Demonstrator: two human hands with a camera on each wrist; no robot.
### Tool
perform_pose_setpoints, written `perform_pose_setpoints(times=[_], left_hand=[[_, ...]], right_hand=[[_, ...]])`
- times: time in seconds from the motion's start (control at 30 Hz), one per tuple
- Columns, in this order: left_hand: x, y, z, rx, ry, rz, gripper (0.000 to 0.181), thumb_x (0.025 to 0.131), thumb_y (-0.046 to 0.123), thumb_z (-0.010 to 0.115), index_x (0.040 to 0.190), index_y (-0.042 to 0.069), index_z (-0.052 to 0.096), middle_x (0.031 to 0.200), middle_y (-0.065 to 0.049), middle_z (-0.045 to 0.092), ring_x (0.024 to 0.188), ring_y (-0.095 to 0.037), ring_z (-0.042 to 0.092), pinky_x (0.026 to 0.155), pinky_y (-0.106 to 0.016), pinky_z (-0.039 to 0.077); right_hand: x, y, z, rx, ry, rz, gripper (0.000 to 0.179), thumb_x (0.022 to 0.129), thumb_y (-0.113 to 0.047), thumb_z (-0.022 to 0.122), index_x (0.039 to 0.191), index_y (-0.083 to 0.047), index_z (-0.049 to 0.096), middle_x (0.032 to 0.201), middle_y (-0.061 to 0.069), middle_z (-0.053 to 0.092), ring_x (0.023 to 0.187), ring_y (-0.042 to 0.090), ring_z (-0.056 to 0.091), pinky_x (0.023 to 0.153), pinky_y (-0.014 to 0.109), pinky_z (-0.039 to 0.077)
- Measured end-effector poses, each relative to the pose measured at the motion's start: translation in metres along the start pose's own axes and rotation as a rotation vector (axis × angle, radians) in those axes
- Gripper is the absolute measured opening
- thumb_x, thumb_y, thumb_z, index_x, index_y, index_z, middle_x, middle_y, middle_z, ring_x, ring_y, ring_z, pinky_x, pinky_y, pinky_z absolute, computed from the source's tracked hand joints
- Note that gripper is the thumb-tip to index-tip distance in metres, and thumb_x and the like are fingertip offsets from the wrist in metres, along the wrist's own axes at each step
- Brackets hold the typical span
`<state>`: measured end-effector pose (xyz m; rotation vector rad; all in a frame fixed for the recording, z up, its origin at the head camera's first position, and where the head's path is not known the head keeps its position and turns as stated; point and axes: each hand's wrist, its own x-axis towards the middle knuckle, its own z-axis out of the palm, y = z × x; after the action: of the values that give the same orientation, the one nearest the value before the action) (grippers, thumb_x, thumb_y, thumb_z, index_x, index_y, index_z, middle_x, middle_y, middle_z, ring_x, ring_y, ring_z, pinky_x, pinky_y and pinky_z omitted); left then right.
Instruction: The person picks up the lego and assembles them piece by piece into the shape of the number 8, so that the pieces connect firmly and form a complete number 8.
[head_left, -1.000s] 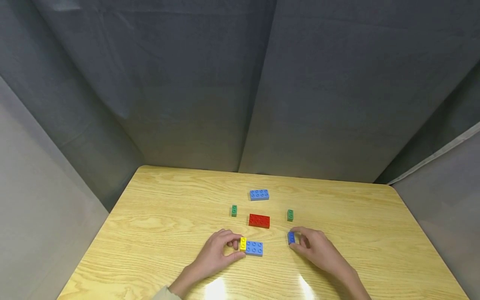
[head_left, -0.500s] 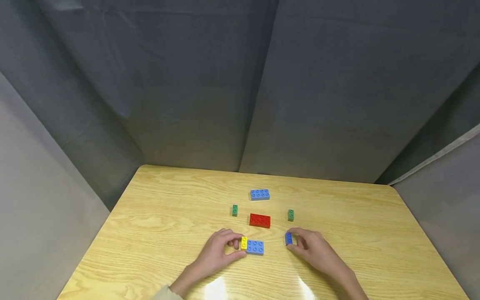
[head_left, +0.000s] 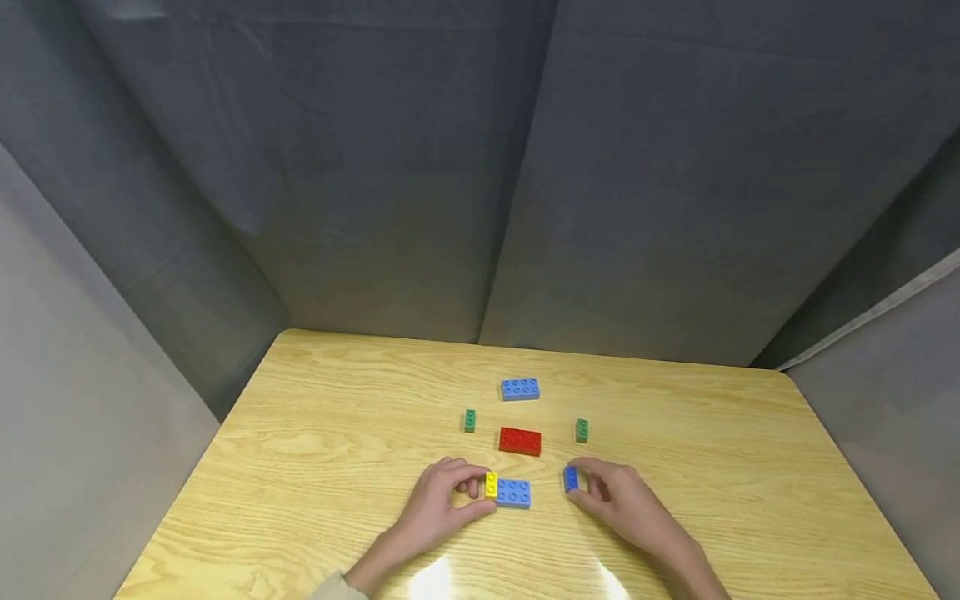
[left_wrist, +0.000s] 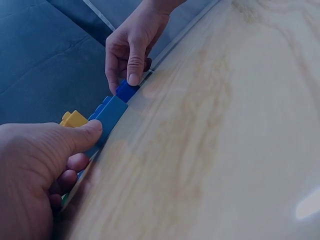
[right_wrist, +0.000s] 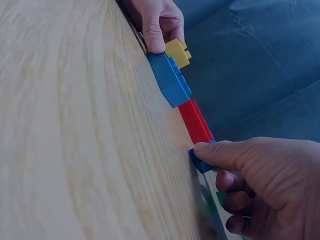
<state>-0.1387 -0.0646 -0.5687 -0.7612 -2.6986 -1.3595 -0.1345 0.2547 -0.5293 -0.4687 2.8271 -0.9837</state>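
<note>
Light-blue rectangular plastic brick (head_left: 513,494) is pinched by the left hand (head_left: 431,507), small dark-blue plastic brick (head_left: 571,478) by the right hand (head_left: 619,502); looks like positioning, next probably needs lining up.

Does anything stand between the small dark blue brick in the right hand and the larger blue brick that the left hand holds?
Nothing visible does: only tabletop shows between the small dark blue brick and the larger blue brick. The red brick lies farther back, off the direct line.
</note>
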Motion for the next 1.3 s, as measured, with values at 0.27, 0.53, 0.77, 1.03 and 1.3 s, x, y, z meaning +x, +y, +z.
perform_pose_setpoints(times=[0.27, 0.53, 0.77, 1.03, 1.3], left_hand=[[0.000, 0.002, 0.000, 0.008, 0.006, 0.004, 0.044, 0.087, 0.040, 0.084, 0.121, 0.012, 0.077, 0.085, 0.014, 0.062, 0.086, -0.006, 0.053, 0.091, -0.033, 0.047], [0.000, 0.002, 0.000, 0.011, 0.021, 0.004, 0.046, 0.085, 0.045, 0.085, 0.119, 0.015, 0.078, 0.083, 0.015, 0.059, 0.083, -0.005, 0.050, 0.088, -0.031, 0.046], [0.000, 0.002, 0.001, 0.012, 0.022, 0.004, 0.045, 0.085, 0.046, 0.084, 0.118, 0.016, 0.079, 0.082, 0.016, 0.058, 0.083, -0.004, 0.049, 0.086, -0.030, 0.044], [0.001, 0.004, 0.000, 0.029, 0.028, -0.003, 0.047, 0.083, 0.047, 0.085, 0.119, 0.017, 0.079, 0.081, 0.016, 0.057, 0.081, -0.005, 0.047, 0.084, -0.028, 0.043], [0.000, 0.004, 0.001, 0.027, 0.010, -0.023, 0.050, 0.083, 0.050, 0.084, 0.122, 0.020, 0.078, 0.080, 0.015, 0.056, 0.081, -0.005, 0.046, 0.082, -0.027, 0.040]], right_hand=[[0.000, -0.003, 0.004, 0.004, -0.012, 0.009, 0.042, 0.095, -0.029, 0.079, 0.131, -0.009, 0.070, 0.067, -0.013, 0.053, 0.059, 0.001, 0.046, 0.053, 0.021, 0.039], [0.001, -0.006, 0.006, -0.001, -0.017, -0.017, 0.043, 0.095, -0.031, 0.078, 0.131, -0.008, 0.071, 0.066, -0.014, 0.052, 0.058, 0.001, 0.045, 0.053, 0.021, 0.039], [-0.001, -0.013, 0.005, -0.001, -0.017, -0.043, 0.043, 0.095, -0.032, 0.078, 0.130, -0.009, 0.071, 0.065, -0.015, 0.051, 0.057, 0.000, 0.044, 0.053, 0.021, 0.039], [-0.002, -0.021, 0.007, 0.014, -0.016, -0.054, 0.044, 0.095, -0.031, 0.079, 0.131, -0.007, 0.070, 0.066, -0.015, 0.052, 0.057, 0.000, 0.045, 0.053, 0.021, 0.040], [-0.003, -0.030, 0.012, 0.024, -0.027, -0.044, 0.046, 0.096, -0.034, 0.077, 0.134, -0.009, 0.069, 0.067, -0.015, 0.053, 0.058, 0.001, 0.047, 0.053, 0.021, 0.041]])
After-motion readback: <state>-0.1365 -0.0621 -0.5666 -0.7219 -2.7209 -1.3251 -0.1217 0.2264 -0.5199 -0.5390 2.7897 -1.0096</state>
